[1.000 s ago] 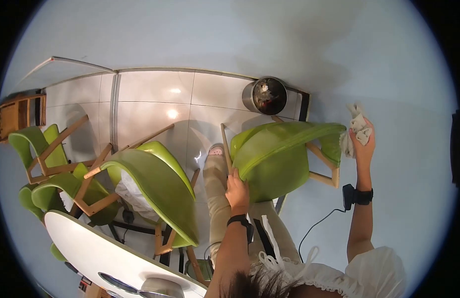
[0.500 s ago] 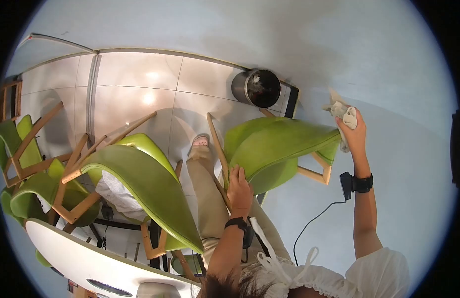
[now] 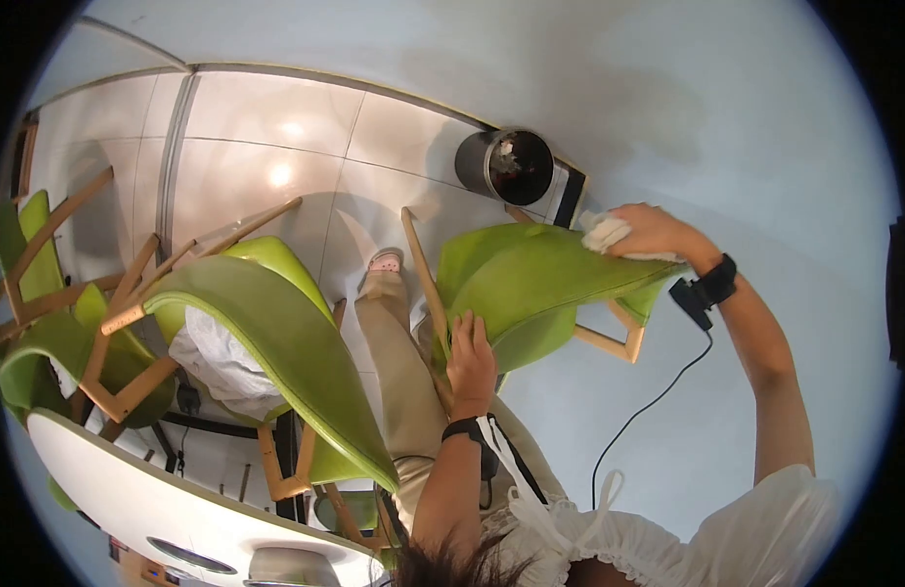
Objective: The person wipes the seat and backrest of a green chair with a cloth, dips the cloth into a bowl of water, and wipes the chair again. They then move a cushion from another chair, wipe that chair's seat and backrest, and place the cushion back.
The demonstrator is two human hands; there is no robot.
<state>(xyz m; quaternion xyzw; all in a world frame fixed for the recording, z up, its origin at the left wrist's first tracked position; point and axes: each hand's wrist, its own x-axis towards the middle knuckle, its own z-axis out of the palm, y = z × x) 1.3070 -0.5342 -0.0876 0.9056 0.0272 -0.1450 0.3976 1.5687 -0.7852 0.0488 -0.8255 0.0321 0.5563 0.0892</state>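
A green chair (image 3: 530,284) with wooden legs stands in front of me. My left hand (image 3: 471,364) grips it at the near left edge, beside a wooden leg; part of the grip is hidden. My right hand (image 3: 656,233) is closed on a crumpled off-white cloth (image 3: 603,233). It presses the cloth against the upper edge of the chair, near the wall. Each wrist wears a black strap with a small device.
A dark trash bin (image 3: 505,166) with some waste inside stands beyond the chair, by the wall (image 3: 765,147). At left, another green chair (image 3: 276,333) has a whitish cloth bundle (image 3: 222,362) on it. A white table (image 3: 169,499) fills the lower left; more green chairs stand behind.
My right hand has moved left with the cloth, from the chair's right tip onto its upper edge. My left hand keeps its place on the chair. The view has shifted slightly.
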